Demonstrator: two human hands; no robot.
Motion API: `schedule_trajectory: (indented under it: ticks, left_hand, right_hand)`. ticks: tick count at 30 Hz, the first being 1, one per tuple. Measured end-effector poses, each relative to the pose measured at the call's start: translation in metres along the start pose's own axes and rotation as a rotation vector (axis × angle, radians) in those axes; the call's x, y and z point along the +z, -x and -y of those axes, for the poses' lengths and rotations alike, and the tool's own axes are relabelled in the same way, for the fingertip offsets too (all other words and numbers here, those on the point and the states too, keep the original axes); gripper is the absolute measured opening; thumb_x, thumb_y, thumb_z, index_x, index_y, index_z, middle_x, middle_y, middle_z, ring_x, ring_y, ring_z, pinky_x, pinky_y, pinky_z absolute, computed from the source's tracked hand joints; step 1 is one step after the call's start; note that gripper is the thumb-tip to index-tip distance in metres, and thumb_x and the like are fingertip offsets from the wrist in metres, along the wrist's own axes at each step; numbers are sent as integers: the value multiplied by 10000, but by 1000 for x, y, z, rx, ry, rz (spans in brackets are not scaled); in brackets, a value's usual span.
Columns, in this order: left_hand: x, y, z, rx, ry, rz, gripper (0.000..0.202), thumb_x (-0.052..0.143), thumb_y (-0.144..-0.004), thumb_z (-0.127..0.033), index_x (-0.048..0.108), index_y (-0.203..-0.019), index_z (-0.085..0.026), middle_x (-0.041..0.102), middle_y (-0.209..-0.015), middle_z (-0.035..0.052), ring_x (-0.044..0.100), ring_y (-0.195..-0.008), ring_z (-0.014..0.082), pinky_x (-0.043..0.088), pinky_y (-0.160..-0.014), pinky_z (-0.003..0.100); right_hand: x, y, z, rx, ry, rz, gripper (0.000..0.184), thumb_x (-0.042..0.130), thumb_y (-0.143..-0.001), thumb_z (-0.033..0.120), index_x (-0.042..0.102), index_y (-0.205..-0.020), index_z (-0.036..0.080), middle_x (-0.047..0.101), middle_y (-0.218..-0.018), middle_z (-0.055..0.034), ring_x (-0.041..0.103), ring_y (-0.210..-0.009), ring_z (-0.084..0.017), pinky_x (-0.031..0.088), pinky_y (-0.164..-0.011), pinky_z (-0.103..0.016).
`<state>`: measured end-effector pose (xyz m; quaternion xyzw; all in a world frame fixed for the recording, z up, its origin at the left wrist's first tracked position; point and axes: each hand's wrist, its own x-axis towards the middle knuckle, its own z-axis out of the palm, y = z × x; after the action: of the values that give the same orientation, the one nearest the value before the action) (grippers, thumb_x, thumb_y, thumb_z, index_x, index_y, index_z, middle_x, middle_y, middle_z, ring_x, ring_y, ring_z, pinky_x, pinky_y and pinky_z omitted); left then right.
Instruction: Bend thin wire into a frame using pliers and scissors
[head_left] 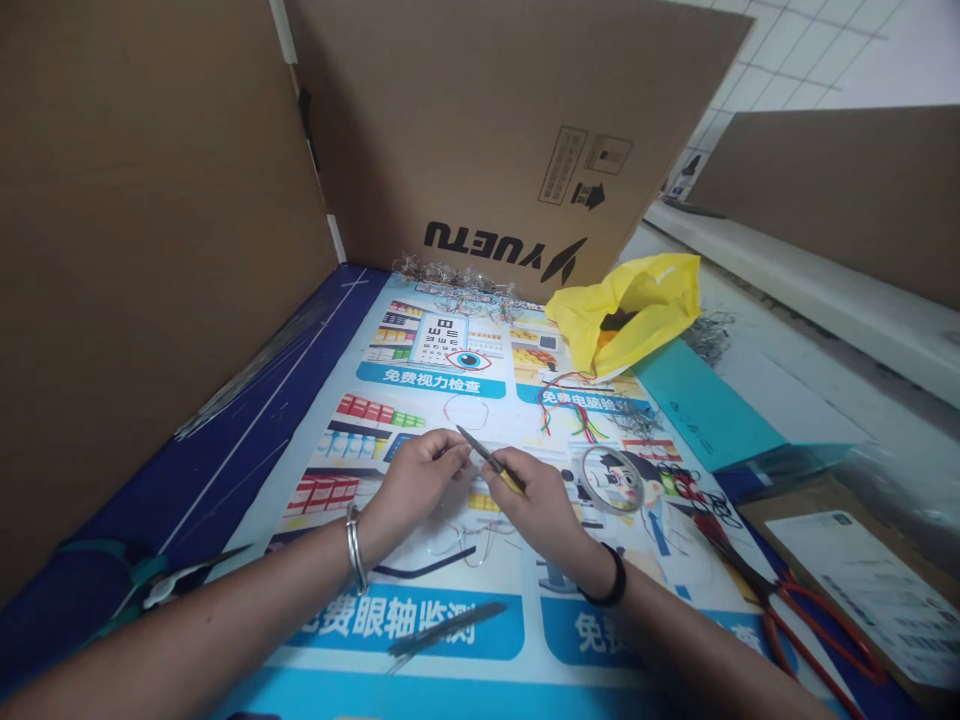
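Observation:
My right hand (536, 500) is closed on small pliers with yellow handles (491, 462), their thin jaws pointing up and left. My left hand (424, 475) is pinched shut just beside the jaw tips, holding something thin that I cannot make out, perhaps a fine wire. Both hands hover over a printed poster (420, 400) with shop and eye-chart pictures. A thin wire eyeglass frame (457, 555) lies on the poster under my wrists.
Tall cardboard walls (480, 130) close the left and back. A yellow plastic bag (630, 305), coloured wires (577, 410), a clear tape roll (611, 478), red-handled scissors (795, 610), green-handled scissors (161, 582), a bundle of metal rods (442, 630) and a teal sheet (697, 405) lie around.

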<state>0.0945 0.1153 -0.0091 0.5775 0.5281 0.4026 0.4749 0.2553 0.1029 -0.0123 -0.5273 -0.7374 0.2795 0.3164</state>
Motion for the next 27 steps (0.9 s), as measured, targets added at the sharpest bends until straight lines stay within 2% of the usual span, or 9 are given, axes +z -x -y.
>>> schedule_trajectory:
  ticks: [3,7,11,19,23,27]
  left_hand:
    - [2,0,-2,-1,-24,-1,148,504,-766,-240,549,-643,-171,562,-597,-20,519,-601,127,387,-598,240]
    - [5,-3,-1,-22,63,49,67,544,-740,-213,530,-690,-170,590,-629,-14,546,-607,127,416,-598,242]
    - [7,-6,1,-46,154,120,113,552,-752,-233,528,-667,-162,603,-626,1,562,-613,130,432,-610,249]
    - [4,-7,-4,-121,270,215,118,613,-727,-238,572,-665,-146,582,-620,-3,490,-552,86,372,-528,205]
    - [2,-6,-4,-106,288,203,140,601,-744,-236,563,-645,-146,557,-591,-10,463,-531,81,350,-512,202]
    - [4,-6,-2,-43,265,188,132,582,-752,-211,566,-637,-148,555,-590,-14,484,-563,92,375,-562,217]
  right_hand:
    - [-1,0,1,3,2,2,146,485,-806,260,572,-709,192,504,-593,38,441,-551,-103,324,-517,-209]
    - [-2,1,0,-6,-21,10,154,477,-811,253,590,-724,194,537,-609,32,457,-557,-106,328,-522,-211]
    - [-3,1,-2,-18,-44,23,160,474,-812,252,600,-735,191,569,-633,26,474,-571,-107,337,-534,-212]
    - [-2,0,-7,21,-31,-10,168,480,-802,276,525,-663,192,465,-566,46,422,-541,-101,299,-498,-211]
    - [-2,0,-8,42,-50,10,170,469,-808,281,518,-674,190,447,-571,47,408,-547,-101,300,-503,-213]
    - [-1,1,-8,47,-54,8,174,469,-808,278,505,-662,188,444,-574,47,404,-547,-100,300,-508,-216]
